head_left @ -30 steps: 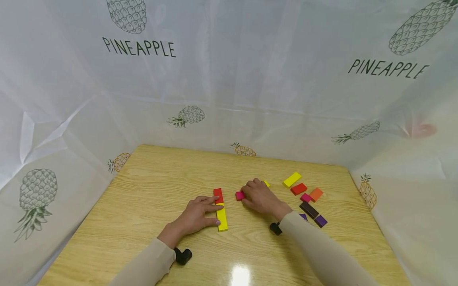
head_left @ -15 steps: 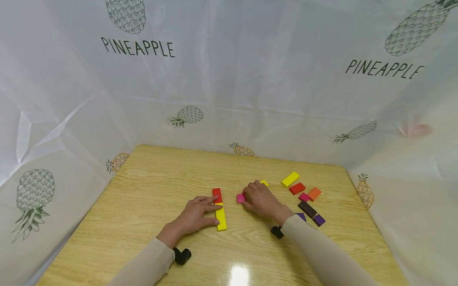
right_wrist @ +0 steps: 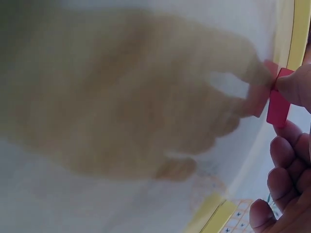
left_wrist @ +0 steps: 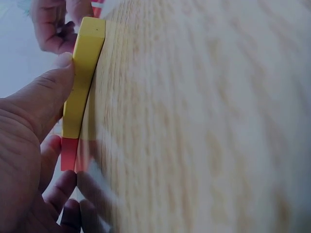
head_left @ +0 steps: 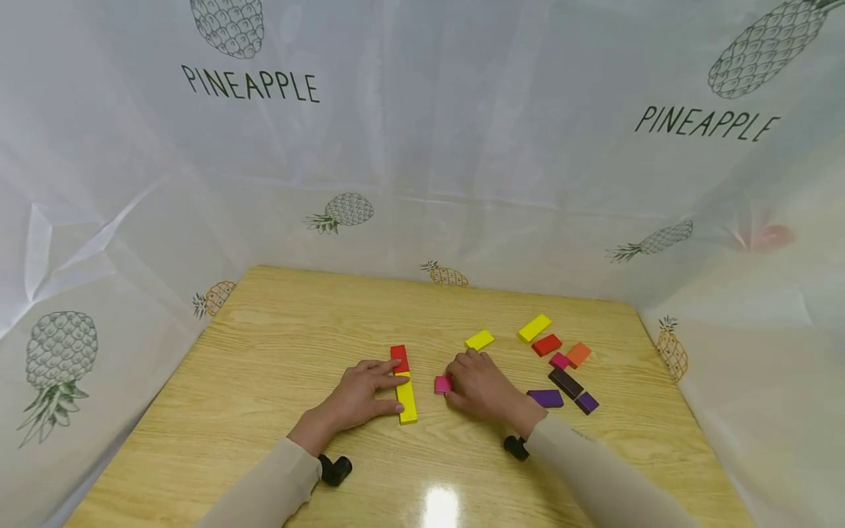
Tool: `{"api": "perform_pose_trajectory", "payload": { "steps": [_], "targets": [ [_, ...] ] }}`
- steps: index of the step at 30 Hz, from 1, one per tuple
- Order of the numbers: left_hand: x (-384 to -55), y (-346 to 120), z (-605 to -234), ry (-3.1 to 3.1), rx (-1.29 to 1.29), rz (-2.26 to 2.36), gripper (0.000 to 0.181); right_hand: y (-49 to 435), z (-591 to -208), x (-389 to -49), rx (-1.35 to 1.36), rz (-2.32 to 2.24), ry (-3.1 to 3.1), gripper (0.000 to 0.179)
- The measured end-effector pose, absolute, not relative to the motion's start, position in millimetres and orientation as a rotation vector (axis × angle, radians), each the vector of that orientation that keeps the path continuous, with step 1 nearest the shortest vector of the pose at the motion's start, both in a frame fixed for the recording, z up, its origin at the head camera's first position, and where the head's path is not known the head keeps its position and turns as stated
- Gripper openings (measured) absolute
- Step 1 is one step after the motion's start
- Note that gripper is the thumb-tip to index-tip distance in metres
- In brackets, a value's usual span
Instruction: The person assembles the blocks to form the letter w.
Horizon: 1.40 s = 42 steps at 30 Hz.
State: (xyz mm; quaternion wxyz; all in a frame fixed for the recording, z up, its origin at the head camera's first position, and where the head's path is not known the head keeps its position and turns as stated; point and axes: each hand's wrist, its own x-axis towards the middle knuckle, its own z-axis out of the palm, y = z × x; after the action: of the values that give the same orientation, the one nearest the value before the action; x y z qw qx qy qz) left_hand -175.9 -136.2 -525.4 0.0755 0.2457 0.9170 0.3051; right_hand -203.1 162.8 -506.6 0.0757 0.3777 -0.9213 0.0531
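Note:
On the wooden table, a red block (head_left: 399, 356) and a longer yellow block (head_left: 407, 405) lie end to end in a line. My left hand (head_left: 353, 396) rests along their left side, thumb on the yellow block and fingertips on the red block and near the joint. The left wrist view shows the thumb against the yellow block (left_wrist: 82, 82) and fingers by the red block (left_wrist: 69, 153). To the right, my right hand (head_left: 485, 385) pinches a pink block (head_left: 441, 385) low at the table; in the right wrist view, pink faces (right_wrist: 278, 108) show between thumb and fingers.
Behind the right hand lies a yellow block (head_left: 479, 339). Farther right are another yellow block (head_left: 534, 328), a red block (head_left: 547, 345), a pink block (head_left: 559, 360), an orange block (head_left: 579, 355), a dark brown block (head_left: 565, 382) and two purple blocks (head_left: 545, 398). White pineapple-print sheeting (head_left: 422, 147) surrounds the table.
My right hand has drawn the pink block toward me, uncovering the yellow block behind it and more of a purple block. The left hand stays on the red and yellow blocks.

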Motion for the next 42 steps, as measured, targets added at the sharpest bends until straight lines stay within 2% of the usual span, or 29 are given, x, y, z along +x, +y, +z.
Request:
{"api": "perform_pose_trajectory", "payload": {
  "steps": [10,21,42],
  "targets": [
    [-175.9,-136.0,-524.1,2.742,0.715,0.936,0.054,154.1,-509.0,-172.8,1.168,0.168,-2.745,0.020],
    [-175.0,-135.3,-523.9,2.730,0.715,0.985,0.054,145.1,-508.1,-150.8,1.231,0.177,-2.806,0.026],
    [-178.4,-137.8,-523.7,2.726,0.711,0.967,0.054,140.6,-507.2,-146.8,1.294,0.188,-2.756,0.026]
  ]
}}
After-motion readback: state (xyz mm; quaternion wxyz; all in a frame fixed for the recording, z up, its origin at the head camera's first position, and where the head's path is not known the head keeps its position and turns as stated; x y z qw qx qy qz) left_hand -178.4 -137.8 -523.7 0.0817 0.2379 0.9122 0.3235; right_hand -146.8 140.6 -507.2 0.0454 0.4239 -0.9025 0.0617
